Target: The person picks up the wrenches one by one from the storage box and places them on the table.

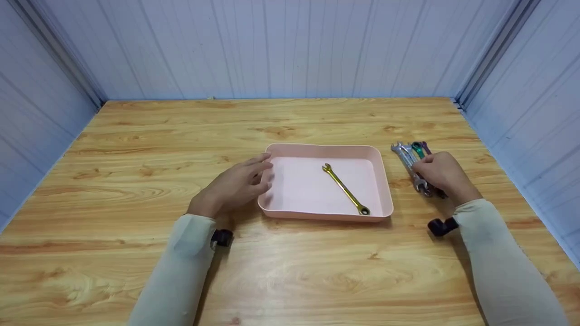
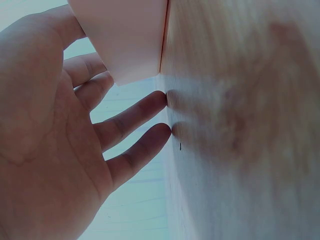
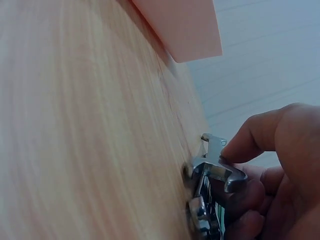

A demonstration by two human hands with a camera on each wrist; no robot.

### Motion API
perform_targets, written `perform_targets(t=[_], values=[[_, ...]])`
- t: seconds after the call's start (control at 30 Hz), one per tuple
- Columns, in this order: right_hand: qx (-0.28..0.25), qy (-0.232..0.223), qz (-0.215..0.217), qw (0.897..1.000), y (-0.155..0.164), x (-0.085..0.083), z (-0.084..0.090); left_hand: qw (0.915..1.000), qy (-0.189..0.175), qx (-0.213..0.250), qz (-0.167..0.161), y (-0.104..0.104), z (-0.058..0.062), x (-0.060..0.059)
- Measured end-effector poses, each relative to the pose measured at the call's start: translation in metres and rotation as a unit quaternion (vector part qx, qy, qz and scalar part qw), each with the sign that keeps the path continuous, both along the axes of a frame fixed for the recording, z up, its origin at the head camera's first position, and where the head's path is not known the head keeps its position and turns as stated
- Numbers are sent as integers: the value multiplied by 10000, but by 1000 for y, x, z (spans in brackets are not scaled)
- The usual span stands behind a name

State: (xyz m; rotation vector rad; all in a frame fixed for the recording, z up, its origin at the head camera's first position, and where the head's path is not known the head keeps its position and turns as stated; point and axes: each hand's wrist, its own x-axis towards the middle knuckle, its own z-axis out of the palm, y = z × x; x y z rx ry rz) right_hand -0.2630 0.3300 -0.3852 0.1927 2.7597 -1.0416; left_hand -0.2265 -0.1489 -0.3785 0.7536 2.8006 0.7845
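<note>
A pink tray (image 1: 324,146) sits on the wooden table (image 1: 290,122), and a gold wrench (image 1: 345,189) lies diagonally inside it. My left hand (image 1: 247,179) rests against the tray's left wall with its fingers straight. In the left wrist view, the left hand's (image 2: 60,125) fingertips touch the table beside the tray (image 2: 125,35). Right of the tray lies a bundle of wrenches (image 1: 408,156), silver, green and purple. My right hand (image 1: 437,174) is curled over them. In the right wrist view, its fingers (image 3: 260,142) pinch the end of a silver wrench (image 3: 215,167) against the table.
Pale panelled walls (image 1: 290,45) close in the table at the back and on both sides. Bare wood runs in front of the tray and across the left half. In the right wrist view, a corner of the tray (image 3: 185,25) shows.
</note>
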Motion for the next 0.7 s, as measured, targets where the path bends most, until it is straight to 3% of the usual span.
perform_targets(t=[0.7], values=[[-111,-124,-221,9996,0,-1,-1,10000,21,13,56,0,0,0]])
